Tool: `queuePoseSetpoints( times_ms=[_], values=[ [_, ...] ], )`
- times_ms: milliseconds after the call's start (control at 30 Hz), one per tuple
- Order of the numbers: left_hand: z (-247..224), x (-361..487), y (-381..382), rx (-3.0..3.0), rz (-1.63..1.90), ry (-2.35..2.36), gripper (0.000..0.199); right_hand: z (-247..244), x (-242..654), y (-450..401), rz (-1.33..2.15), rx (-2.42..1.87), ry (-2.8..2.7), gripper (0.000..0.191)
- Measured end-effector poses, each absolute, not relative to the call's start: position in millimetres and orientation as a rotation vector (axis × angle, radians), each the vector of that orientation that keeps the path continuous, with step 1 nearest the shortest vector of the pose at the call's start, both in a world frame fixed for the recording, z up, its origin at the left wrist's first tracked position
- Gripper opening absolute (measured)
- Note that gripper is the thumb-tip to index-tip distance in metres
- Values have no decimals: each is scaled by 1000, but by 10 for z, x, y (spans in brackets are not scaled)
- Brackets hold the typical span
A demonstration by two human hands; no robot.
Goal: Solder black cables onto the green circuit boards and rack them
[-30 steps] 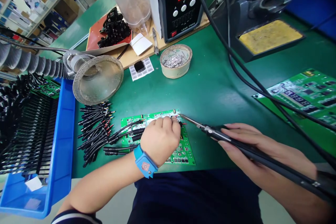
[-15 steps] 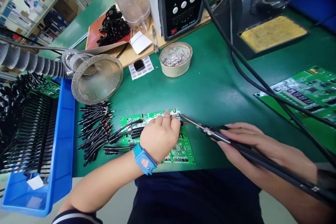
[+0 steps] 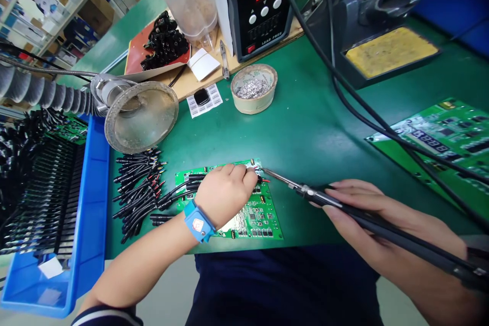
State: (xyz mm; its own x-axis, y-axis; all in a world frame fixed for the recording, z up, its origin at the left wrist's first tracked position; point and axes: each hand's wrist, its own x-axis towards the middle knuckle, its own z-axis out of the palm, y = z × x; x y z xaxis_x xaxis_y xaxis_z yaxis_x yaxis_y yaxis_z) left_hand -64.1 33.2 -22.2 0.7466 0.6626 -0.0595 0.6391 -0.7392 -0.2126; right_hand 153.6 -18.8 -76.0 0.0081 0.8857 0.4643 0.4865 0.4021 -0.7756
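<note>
My left hand (image 3: 226, 191), with a blue wrist strap, is closed over the green circuit board (image 3: 263, 221). Its fingers pinch a black cable whose red wire end (image 3: 265, 180) sticks out past the fingertips near the board's upper right corner. My right hand (image 3: 382, 219) grips a soldering iron (image 3: 344, 209) like a pen, its metal tip pointing at that same corner. Whether the tip touches the board is too small to tell. Other black cables (image 3: 173, 196) run across the board's left side, and a pile of short black cables (image 3: 139, 193) lies beside it.
A fume extractor hood (image 3: 141, 117) hangs over the left side, above a blue bin (image 3: 91, 188). Further back stand a bowl of solder bits (image 3: 254, 89) and a soldering station (image 3: 260, 10) reading 370. Iron cords (image 3: 355, 94) cross the right, over another board (image 3: 439, 137).
My left hand has shifted slightly left, its extended finger now curled in. The iron tip has moved slightly right. The view has shifted a little.
</note>
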Motion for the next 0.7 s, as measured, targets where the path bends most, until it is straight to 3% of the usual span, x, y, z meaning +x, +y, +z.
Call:
queuePoseSetpoints(
  times_ms=[200, 400, 700],
  values=[
    [-194, -675, 378, -2787, 233, -891, 28, -783, 1529, -213, 532, -1219, -1643, 17],
    [-185, -666, 415, -2785, 289, -800, 27, -779, 1521, -209, 512, -1121, -1661, 29],
    [-286, -649, 328, -2676, 159, -814, 28, -803, 1530, -241, 534, -1144, -1664, 30]
  ],
)
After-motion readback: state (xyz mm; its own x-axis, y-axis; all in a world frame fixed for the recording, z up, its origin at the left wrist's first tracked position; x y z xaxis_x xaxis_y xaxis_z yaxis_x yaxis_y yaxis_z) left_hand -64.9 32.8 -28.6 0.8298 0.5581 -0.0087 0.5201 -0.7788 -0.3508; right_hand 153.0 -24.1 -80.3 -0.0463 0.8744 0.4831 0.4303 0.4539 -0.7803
